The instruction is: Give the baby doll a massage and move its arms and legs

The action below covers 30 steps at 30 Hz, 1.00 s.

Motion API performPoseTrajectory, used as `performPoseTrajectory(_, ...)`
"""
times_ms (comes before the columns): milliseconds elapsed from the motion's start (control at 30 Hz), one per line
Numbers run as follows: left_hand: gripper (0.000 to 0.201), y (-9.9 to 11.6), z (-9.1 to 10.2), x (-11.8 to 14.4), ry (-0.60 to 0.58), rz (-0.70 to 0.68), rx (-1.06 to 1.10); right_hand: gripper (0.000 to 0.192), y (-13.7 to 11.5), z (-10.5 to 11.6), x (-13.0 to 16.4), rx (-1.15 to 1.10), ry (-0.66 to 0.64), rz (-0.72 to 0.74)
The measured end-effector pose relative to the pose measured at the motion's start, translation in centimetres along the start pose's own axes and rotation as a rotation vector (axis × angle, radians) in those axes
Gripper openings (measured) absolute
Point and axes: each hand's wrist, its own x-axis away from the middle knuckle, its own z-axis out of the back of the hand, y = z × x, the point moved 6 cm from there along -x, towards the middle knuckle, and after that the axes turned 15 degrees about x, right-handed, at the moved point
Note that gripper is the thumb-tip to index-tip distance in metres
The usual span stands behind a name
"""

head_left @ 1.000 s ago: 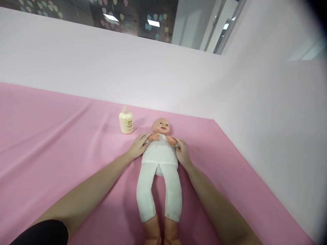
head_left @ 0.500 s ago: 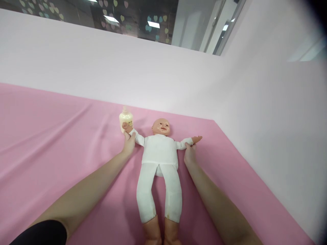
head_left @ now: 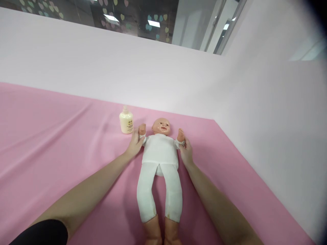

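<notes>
A baby doll (head_left: 160,149) in a white top and white trousers lies on its back on the pink sheet (head_left: 76,136), head toward the wall and bare feet toward me. My left hand (head_left: 136,142) is closed round the doll's arm on the left, just below its small hand. On the other side my right hand (head_left: 186,150) grips the doll's other arm near the wrist. Both doll arms are bent, with their hands raised beside the head. A cream-coloured pump bottle (head_left: 126,121) stands upright just beyond my left hand.
A white wall (head_left: 107,64) runs along the back of the pink surface, and another white wall (head_left: 276,102) rises on the right. Above the back wall is a window (head_left: 135,20) with heart-shaped stickers.
Both my hands have moved inward, bringing the doll's outstretched arms in and up beside its head. The pump bottle, partly covered before, now shows more fully.
</notes>
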Motion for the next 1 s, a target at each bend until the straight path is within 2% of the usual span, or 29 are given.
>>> performPoseTrajectory(167,0.045,0.6,-1.9,0.4,-0.251,-0.062,-0.154,0.05,-1.3,-1.2,0.4,0.189,-0.111,0.252)
performPoseTrajectory(233,0.045,0.5,-2.4,0.5,-0.305,-0.058,-0.161,0.05,-1.4,-1.3,0.5,0.213,-0.122,0.277)
performPoseTrajectory(300,0.049,0.4,-2.1,0.5,-0.253,-0.032,-0.128,0.049,-1.2,-1.1,0.4,0.169,-0.093,0.219)
performPoseTrajectory(433,0.055,0.3,-0.7,0.3,-0.033,0.059,0.08,0.048,0.1,-0.1,0.3,0.023,0.017,-0.008)
performPoseTrajectory(500,0.054,0.0,0.2,0.2,0.09,0.101,0.19,0.054,0.9,0.5,0.1,-0.008,0.099,-0.061)
performPoseTrajectory(600,0.052,-1.3,1.5,0.1,0.279,0.179,0.304,0.066,3.1,1.3,-0.3,-0.051,0.209,-0.149)
performPoseTrajectory(700,0.047,-3.4,2.5,0.1,0.408,0.278,0.381,0.067,5.9,1.3,-0.6,-0.097,0.243,-0.331)
performPoseTrajectory(767,0.045,-4.6,2.8,0.2,0.45,0.331,0.396,0.067,6.8,1.1,-0.6,-0.106,0.247,-0.388)
performPoseTrajectory(867,0.045,-5.1,2.9,0.3,0.462,0.347,0.379,0.069,6.4,1.0,-0.6,-0.102,0.231,-0.381)
performPoseTrajectory(1000,0.047,-3.4,2.3,0.1,0.379,0.269,0.354,0.071,3.3,1.2,-0.3,-0.104,0.186,-0.199)
